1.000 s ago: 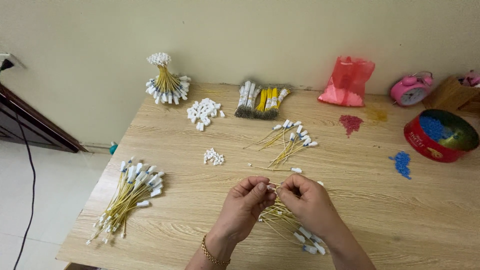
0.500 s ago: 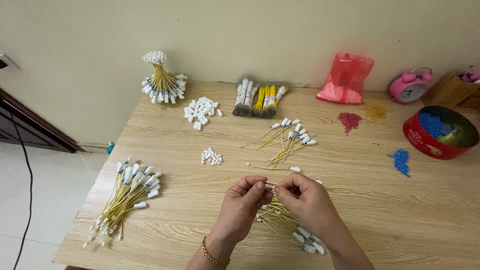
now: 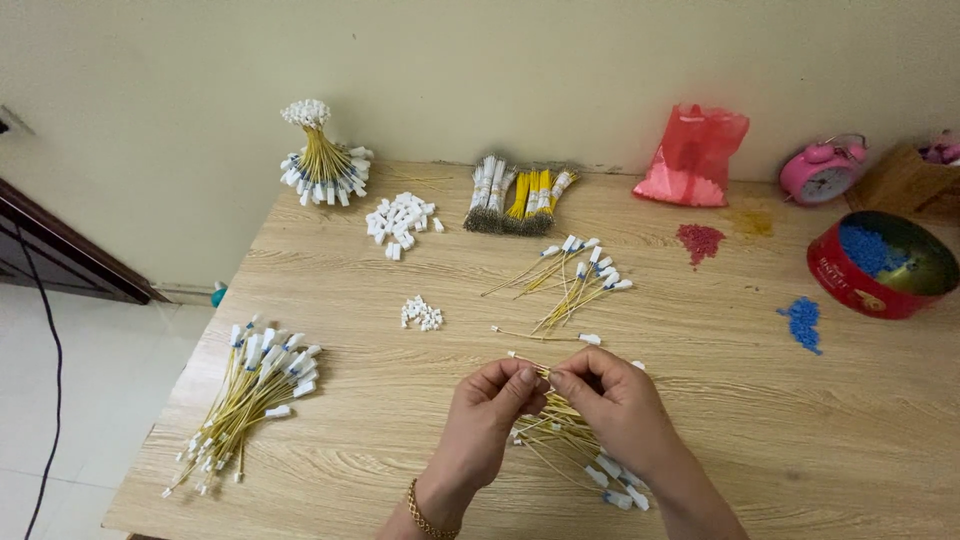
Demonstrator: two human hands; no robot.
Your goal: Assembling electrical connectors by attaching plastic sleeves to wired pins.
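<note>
My left hand [image 3: 487, 412] and my right hand [image 3: 611, 405] meet over the near middle of the wooden table [image 3: 420, 470], fingertips pinched together on one thin yellow wire [image 3: 523, 362] with a small white end. Under my right hand lies a loose pile of yellow wires with white connectors [image 3: 578, 450]. One single wire [image 3: 545, 336] lies just beyond my hands. A spread of similar wires [image 3: 575, 272] lies farther back.
A big heap of finished wires [image 3: 250, 385] lies at the left edge. Small white connectors [image 3: 421, 314] and a larger pile [image 3: 400, 220] sit mid-left. Wire bundles [image 3: 520, 190], an upright bunch [image 3: 320, 160], red bag [image 3: 692, 155], pink clock [image 3: 822, 170], red tin [image 3: 880, 262], blue beads [image 3: 803, 322].
My hands stay pinched on the wire in nearly the same spot; the view has shifted slightly. Nothing on the table has moved.
</note>
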